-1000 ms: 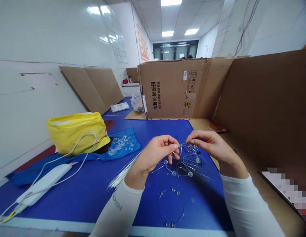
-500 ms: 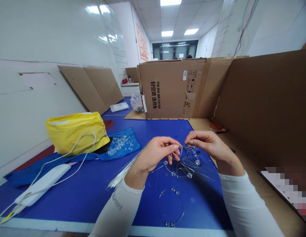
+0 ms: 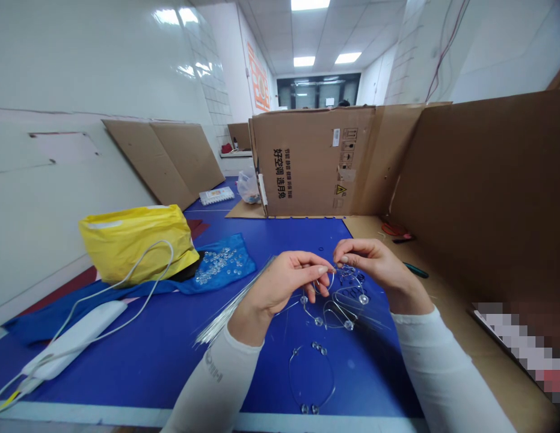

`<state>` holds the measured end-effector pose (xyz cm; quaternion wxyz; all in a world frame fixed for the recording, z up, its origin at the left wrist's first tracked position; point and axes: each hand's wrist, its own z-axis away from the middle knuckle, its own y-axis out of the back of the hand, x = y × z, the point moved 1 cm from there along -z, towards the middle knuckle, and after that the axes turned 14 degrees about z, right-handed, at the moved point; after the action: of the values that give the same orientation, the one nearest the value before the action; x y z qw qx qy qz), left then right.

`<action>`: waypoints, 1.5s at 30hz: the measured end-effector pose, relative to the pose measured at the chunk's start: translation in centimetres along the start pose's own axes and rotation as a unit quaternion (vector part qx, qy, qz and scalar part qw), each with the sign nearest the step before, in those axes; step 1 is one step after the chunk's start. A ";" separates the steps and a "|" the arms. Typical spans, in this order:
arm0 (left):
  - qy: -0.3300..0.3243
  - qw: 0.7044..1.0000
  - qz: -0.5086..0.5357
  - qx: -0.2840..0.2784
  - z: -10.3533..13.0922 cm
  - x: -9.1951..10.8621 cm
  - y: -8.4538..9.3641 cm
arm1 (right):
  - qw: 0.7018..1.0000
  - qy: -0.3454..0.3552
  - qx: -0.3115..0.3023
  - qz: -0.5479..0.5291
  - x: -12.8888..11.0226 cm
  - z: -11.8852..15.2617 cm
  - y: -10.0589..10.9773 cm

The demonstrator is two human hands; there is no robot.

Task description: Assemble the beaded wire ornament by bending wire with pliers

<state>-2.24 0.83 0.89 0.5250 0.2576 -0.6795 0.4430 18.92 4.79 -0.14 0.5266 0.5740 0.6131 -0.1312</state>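
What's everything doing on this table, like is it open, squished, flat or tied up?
Left hand: pinching thin wire
Right hand: pinched at the wire
Beaded ring: lying flat
Loose beads: scattered, unstrung
Wire bundle: flat, ends fanned
Yellow bag: creased, bulging
Cardboard box: standing, print sideways

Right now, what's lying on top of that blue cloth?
Clear beads lie scattered on the right end of the blue cloth, and a white cable crosses further left. The yellow bag hides whatever lies behind and beneath it.
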 end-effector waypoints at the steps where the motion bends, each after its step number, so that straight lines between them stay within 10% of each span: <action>1: -0.001 1.000 -0.002 0.000 0.0 0.0 0.0 | 1.000 0.001 0.000 -0.001 0.1 0.0 0.0; 45: 0.019 1.000 -0.002 0.025 -0.2 0.1 0.4 | 0.990 0.084 0.036 0.109 0.2 -0.3 -0.3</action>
<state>-2.49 1.17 0.90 0.5319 0.2638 -0.6579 0.4633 18.57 5.01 -0.33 0.4634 0.6650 0.5839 -0.0458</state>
